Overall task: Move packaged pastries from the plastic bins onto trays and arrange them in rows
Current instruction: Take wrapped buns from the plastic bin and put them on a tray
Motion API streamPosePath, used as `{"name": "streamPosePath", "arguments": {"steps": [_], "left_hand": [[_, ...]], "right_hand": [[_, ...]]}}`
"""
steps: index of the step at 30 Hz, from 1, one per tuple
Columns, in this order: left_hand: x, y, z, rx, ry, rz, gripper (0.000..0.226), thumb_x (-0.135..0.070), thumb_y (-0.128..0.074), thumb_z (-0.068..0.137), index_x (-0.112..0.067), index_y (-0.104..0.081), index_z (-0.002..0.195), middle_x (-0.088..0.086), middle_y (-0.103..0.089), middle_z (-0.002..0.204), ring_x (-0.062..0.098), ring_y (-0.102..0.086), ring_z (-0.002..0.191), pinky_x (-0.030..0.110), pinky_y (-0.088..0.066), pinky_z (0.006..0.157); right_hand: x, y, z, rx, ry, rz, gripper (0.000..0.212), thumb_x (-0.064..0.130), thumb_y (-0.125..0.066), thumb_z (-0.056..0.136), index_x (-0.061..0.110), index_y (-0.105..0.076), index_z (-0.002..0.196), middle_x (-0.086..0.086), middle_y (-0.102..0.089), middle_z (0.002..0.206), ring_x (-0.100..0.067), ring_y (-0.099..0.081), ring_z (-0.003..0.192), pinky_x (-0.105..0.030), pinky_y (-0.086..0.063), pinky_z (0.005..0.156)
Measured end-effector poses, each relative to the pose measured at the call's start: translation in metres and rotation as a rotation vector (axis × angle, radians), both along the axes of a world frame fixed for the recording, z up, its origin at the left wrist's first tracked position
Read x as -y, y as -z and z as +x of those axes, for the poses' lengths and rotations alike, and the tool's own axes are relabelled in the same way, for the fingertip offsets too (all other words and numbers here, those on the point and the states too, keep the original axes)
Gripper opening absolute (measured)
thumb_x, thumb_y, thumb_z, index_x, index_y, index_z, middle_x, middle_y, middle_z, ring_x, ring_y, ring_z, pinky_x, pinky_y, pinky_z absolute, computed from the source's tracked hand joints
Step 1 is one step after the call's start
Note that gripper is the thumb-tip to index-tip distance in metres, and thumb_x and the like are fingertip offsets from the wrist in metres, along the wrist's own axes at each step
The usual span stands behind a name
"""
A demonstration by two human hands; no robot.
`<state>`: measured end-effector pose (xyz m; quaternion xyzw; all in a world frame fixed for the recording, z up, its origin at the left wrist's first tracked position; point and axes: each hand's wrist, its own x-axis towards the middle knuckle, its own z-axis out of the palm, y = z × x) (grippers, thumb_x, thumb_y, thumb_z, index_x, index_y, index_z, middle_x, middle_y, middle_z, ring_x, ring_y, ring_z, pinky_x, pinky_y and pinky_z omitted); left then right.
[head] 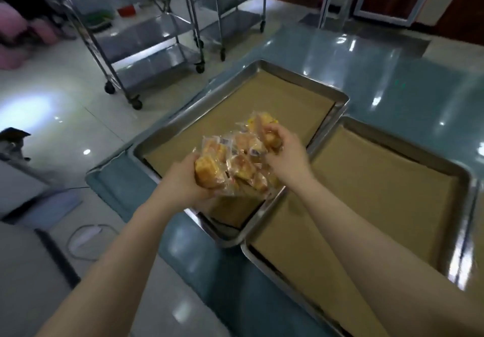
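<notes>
While over trays (303, 81) on a teal table (392, 74), left hand (183, 182), right hand (285, 150) tight round pastries (235, 163), carts (146, 35) behind

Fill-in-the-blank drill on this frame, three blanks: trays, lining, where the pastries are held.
1. The teal table carries ___ rectangular steel trays.
2. Each is lined with ___ paper.
3. The left hand and right hand hold clear-wrapped golden pastries above the ___ tray.
Missing words: two; brown; left.
</notes>
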<state>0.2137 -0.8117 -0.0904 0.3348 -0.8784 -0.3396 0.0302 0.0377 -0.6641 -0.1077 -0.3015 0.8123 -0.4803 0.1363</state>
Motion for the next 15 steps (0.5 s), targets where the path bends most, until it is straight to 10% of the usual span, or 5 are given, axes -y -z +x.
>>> {"name": "streamPosePath", "arguments": {"steps": [8, 15], "left_hand": [[0.034, 0.028, -0.054, 0.104, 0.069, 0.065, 0.125, -0.045, -0.083, 0.059, -0.046, 0.008, 0.145, 0.0, -0.002, 0.159, 0.031, -0.001, 0.144, 0.056, -0.012, 0.114], [0.034, 0.022, -0.066, -0.006, 0.311, -0.129, 0.093, -0.055, -0.061, 0.078, -0.043, 0.001, 0.146, -0.005, 0.001, 0.158, 0.023, 0.01, 0.143, 0.052, -0.001, 0.115]], "right_hand": [[0.033, 0.027, -0.015, 0.111, -0.077, 0.133, 0.064, 0.024, -0.066, 0.085, 0.043, -0.038, 0.139, 0.003, -0.015, 0.159, -0.024, -0.005, 0.147, -0.052, -0.01, 0.117], [0.004, 0.005, -0.001, 0.09, 0.135, 0.205, 0.051, 0.021, -0.062, 0.09, 0.027, -0.046, 0.138, 0.003, -0.04, 0.149, -0.017, -0.035, 0.136, -0.037, -0.032, 0.111]]}}
